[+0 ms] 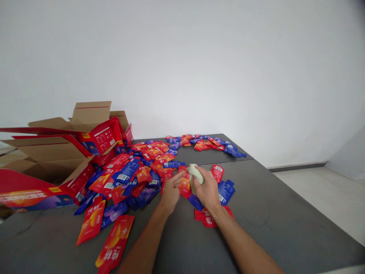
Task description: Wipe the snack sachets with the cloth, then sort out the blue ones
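In the middle of the table, my right hand (207,189) is closed around a crumpled pale cloth (196,174). It sits over a red pouch (185,185) with an orange print. My left hand (171,192) is beside the same pouch, fingers stretched toward the cloth; whether they touch the pouch I cannot tell. Close to my right hand lie a blue pouch (226,191) and a small red pouch (217,173). Another red pouch (209,218) is partly hidden under my right forearm.
Left of my hands, a heap of red and blue pouches (125,177) spreads across the dark table (273,217). An opened red carton (37,190) stands at the left, with more cartons (99,135) behind. Further pouches (209,143) lie near the far edge, before a white wall.
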### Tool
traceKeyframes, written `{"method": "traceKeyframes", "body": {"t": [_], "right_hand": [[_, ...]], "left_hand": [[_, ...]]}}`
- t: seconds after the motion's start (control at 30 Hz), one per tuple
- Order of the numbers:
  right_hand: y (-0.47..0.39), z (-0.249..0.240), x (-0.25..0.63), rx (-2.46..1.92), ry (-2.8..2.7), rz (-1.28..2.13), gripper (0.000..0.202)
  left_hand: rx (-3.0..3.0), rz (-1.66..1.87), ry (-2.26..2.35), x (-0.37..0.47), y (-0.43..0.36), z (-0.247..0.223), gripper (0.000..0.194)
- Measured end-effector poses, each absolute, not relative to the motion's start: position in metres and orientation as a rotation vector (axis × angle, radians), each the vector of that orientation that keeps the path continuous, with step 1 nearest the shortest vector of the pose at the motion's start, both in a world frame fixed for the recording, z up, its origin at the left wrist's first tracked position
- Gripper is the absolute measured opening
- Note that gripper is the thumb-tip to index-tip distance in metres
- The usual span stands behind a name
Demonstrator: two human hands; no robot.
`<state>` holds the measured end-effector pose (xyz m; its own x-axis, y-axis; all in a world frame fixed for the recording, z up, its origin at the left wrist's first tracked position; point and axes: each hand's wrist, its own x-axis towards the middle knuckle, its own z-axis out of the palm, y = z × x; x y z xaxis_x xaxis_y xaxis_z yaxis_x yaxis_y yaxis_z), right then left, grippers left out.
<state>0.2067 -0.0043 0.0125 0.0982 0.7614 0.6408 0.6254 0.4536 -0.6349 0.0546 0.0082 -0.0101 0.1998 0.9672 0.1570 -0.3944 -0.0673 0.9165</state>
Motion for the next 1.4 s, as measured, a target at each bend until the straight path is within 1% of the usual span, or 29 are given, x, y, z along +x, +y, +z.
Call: {"method": "traceKeyframes", "body": {"t": [0.1, 0.27, 0.37, 0.47, 0.53, 0.6, 0.63, 0.73, 0.77, 0.87, 0.93, 1.13, 1.23, 1.33, 1.4], "right_hand": [[-0.009, 0.013, 0.2, -1.186, -1.704, 0.211, 0.038], [-0.023, 0.015, 0.178, -1.073, -1.921, 0.384, 0.038], [-0.023, 0.015, 0.179, -1.111, -1.782, 0.438, 0.036], [-0.017, 0.015, 0.189, -1.211, -1.5, 0.439, 0.038], [-0.013, 0.015, 0.195, -1.245, -1.38, 0.457, 0.037], [-0.013, 0.015, 0.196, -1.228, -1.371, 0.481, 0.037], [-0.014, 0.014, 0.194, -1.203, -1.408, 0.487, 0.037], [-0.02, 0.012, 0.185, -1.088, -1.6, 0.478, 0.037], [-0.023, 0.011, 0.181, -1.057, -1.659, 0.472, 0.038], [-0.025, 0.01, 0.177, -1.017, -1.76, 0.446, 0.039], [-0.022, 0.01, 0.18, -1.059, -1.742, 0.399, 0.038], [-0.008, 0.011, 0.2, -1.31, -1.466, 0.243, 0.037], [-0.011, 0.012, 0.198, -1.301, -1.525, 0.3, 0.037], [-0.019, 0.013, 0.188, -1.192, -1.693, 0.419, 0.04], [-0.024, 0.014, 0.181, -1.133, -1.758, 0.476, 0.04]], "left_hand": [[1.096, 1.366, 0.729, 0.052, 0.011, -0.012, 0.073], [1.0, 1.478, 0.832, 0.044, 0.016, -0.014, 0.064], [0.901, 1.481, 0.828, 0.041, 0.014, -0.009, 0.067], [0.776, 1.49, 0.785, 0.038, 0.012, -0.001, 0.08], [0.714, 1.477, 0.757, 0.038, 0.01, 0.003, 0.084], [0.697, 1.422, 0.74, 0.039, 0.01, 0.004, 0.079], [0.695, 1.394, 0.732, 0.042, 0.009, 0.003, 0.071], [0.652, 1.37, 0.701, 0.05, 0.008, 0.001, 0.038], [0.623, 1.368, 0.682, 0.053, 0.008, 0.001, 0.032], [0.544, 1.355, 0.613, 0.059, 0.008, 0.0, 0.035], [0.52, 1.359, 0.599, 0.062, 0.008, 0.0, 0.032], [0.575, 1.312, 0.614, 0.07, 0.007, -0.003, 0.032], [0.551, 1.317, 0.641, 0.068, 0.007, -0.005, 0.03], [0.519, 1.323, 0.674, 0.061, 0.008, -0.004, 0.025], [0.548, 1.333, 0.701, 0.055, 0.01, -0.002, 0.024]]}}
